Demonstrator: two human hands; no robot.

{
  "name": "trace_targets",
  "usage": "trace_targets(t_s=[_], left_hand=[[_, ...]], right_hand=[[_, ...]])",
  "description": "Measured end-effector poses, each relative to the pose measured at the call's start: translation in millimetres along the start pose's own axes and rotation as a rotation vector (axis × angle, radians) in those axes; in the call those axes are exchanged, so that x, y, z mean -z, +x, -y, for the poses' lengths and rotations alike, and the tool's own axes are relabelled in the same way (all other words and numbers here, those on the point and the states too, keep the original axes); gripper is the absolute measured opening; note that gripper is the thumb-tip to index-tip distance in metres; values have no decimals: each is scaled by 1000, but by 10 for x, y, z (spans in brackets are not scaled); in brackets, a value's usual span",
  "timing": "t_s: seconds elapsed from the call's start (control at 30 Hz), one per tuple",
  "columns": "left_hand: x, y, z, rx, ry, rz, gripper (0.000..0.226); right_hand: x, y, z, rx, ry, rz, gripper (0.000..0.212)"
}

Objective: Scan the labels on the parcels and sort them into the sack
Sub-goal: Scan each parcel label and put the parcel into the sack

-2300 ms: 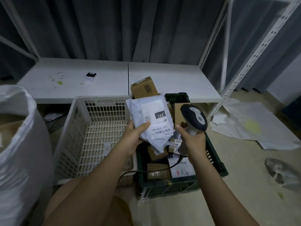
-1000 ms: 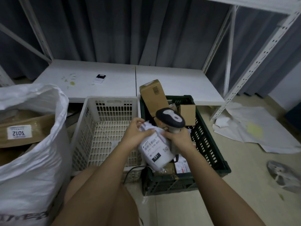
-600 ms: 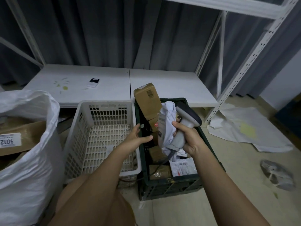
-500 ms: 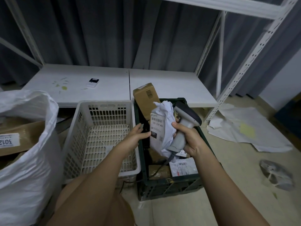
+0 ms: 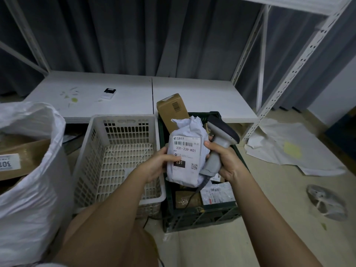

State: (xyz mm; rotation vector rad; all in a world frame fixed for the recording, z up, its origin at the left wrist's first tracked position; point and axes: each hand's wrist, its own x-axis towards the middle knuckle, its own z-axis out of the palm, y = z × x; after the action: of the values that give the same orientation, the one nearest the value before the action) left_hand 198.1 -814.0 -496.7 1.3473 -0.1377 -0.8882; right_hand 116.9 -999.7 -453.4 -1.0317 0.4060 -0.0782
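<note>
The parcel (image 5: 184, 157) is held upright above the crate (image 5: 200, 214), pinched by the left hand (image 5: 157, 166) and steadied by the right hand (image 5: 221, 160), which grips the scanner (image 5: 219, 143). The sack (image 5: 32, 170) lies leftward, nearer the left hand.

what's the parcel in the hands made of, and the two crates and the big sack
Parcel: looks like a soft matte plastic mailer, crumpled at the top, with a paper label.
White crate and dark green crate: apparently rigid moulded plastic, slotted walls.
Sack: probably woven plastic, white, faintly shiny, slumped in folds.
</note>
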Motion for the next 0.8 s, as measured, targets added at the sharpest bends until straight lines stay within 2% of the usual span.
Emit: trace_targets(t_s=[0.1, 0.2, 0.27, 0.43, 0.57, 0.8], left_hand=[[26, -19, -4, -11, 60, -27, 44], [93, -14, 7, -43, 114, -154, 44], [172, 20, 41, -48, 113, -264, 50], [322, 125, 102, -50, 98, -436, 52], [388, 193, 129, -58, 129, -490, 55], [379, 239, 201, -60, 174, -515, 51]], right_hand=[[50, 53, -26, 35, -89, -110, 14], [157, 118, -56, 142, -278, -290, 34], [208, 108, -74, 200, -373, -323, 33], [188, -23, -183, 149, -532, -225, 45], [51, -153, -281, 189, -638, -153, 19], [-119, -402, -429, 163, -587, -78, 14]])
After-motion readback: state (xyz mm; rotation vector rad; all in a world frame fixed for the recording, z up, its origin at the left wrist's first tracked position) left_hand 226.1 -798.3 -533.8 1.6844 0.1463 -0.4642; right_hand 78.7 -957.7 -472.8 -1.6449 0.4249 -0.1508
